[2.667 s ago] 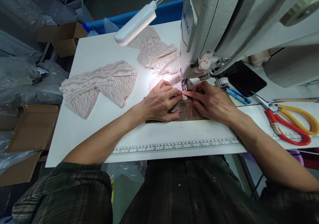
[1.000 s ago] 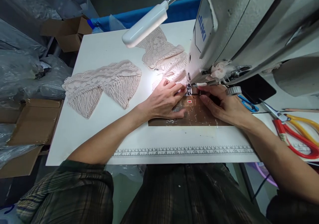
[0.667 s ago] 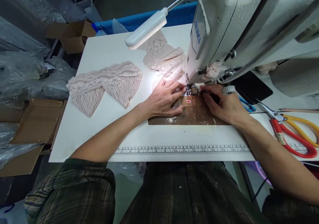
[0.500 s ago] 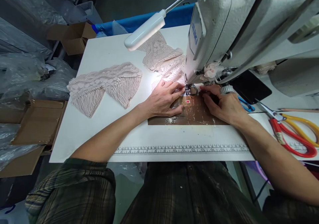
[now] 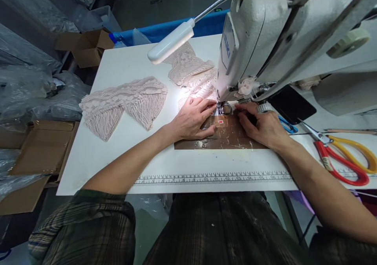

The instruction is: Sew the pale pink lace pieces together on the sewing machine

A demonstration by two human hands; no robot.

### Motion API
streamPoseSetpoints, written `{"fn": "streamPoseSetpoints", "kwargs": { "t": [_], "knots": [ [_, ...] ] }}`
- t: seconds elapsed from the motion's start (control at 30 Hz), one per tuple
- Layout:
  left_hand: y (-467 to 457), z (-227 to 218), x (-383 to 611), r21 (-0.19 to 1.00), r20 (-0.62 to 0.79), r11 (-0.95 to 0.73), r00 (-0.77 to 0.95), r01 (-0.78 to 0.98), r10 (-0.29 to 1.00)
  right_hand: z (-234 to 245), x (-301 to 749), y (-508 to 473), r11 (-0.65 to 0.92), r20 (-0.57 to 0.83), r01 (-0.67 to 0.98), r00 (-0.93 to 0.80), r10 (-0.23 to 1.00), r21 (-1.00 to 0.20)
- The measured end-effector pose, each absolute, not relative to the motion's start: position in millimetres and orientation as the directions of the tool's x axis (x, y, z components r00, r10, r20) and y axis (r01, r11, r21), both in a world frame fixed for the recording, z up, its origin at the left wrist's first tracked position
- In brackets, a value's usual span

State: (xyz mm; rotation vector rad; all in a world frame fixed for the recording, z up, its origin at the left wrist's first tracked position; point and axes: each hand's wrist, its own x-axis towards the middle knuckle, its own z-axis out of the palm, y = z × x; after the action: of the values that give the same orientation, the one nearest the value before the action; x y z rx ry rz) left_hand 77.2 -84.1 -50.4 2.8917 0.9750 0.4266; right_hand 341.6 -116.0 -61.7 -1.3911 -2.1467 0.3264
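Note:
My left hand (image 5: pixel 192 118) lies flat, fingers stretched, on pale pink lace (image 5: pixel 194 85) just left of the presser foot (image 5: pixel 221 108) of a white sewing machine (image 5: pixel 265 41). My right hand (image 5: pixel 260 124) rests on the right of the foot, fingers curled and pinched at the lace edge beside the needle. Both hands sit over a brown taped patch (image 5: pixel 226 137) on the white table (image 5: pixel 118 155). The lace runs from under the foot toward the back of the table.
A second lace piece (image 5: pixel 123 102) lies at the left. A white lamp (image 5: pixel 171 47) hangs over the lace. Red and yellow scissors (image 5: pixel 341 153) and blue snips (image 5: pixel 284 123) lie right. A printed ruler (image 5: pixel 212 176) edges the table. Cardboard boxes (image 5: pixel 85 47) and plastic bags sit left.
The hands moved from pinching the lace together in front of the foot to either side of it. The lace went farther under the foot and the brown patch is more exposed.

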Motion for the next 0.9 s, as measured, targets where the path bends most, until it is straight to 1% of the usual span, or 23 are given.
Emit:
{"fn": "streamPoseSetpoints", "kwargs": {
  "t": [0.2,0.3,0.57,0.63,0.7,0.77,0.8,0.83,0.9],
  "knots": [
    [-84.6,-50.3,76.7,0.168,0.243,-0.797,0.759,0.581,0.604,-63.1,340.8,-114.8,0.429,0.341,0.784,-0.293,0.893,-0.449],
    [-85.4,-50.5,76.6,0.161,0.248,-0.798,0.759,0.581,0.602,-64.0,340.7,-114.6,0.435,0.347,0.782,-0.297,0.889,-0.446],
    [-83.3,-52.6,76.3,0.144,0.241,-0.768,0.731,0.624,0.639,-60.2,337.3,-116.0,0.433,0.318,0.791,-0.315,0.894,-0.434],
    [-85.8,-53.9,76.8,0.152,0.269,-0.772,0.726,0.617,0.633,-61.5,336.2,-117.5,0.433,0.302,0.798,-0.327,0.895,-0.419],
    [-89.9,-54.1,78.1,0.153,0.333,-0.758,0.689,0.634,0.644,-65.1,335.6,-119.6,0.419,0.28,0.819,-0.327,0.902,-0.393],
    [-91.1,-51.6,79.9,0.158,0.399,-0.696,0.599,0.701,0.694,-70.9,335.7,-121.2,0.402,0.256,0.841,-0.325,0.91,-0.363],
    [-88.9,-49.0,80.8,0.174,0.409,-0.658,0.553,0.733,0.725,-74.1,335.9,-121.5,0.403,0.256,0.845,-0.328,0.91,-0.351],
    [-84.0,-45.3,81.5,0.199,0.387,-0.613,0.513,0.765,0.766,-77.4,336.2,-121.3,0.401,0.256,0.851,-0.326,0.91,-0.338],
    [-65.5,-35.1,82.2,0.254,0.275,-0.51,0.444,0.822,0.853,-83.0,337.0,-120.1,0.406,0.257,0.855,-0.334,0.907,-0.321]
  ]
}}
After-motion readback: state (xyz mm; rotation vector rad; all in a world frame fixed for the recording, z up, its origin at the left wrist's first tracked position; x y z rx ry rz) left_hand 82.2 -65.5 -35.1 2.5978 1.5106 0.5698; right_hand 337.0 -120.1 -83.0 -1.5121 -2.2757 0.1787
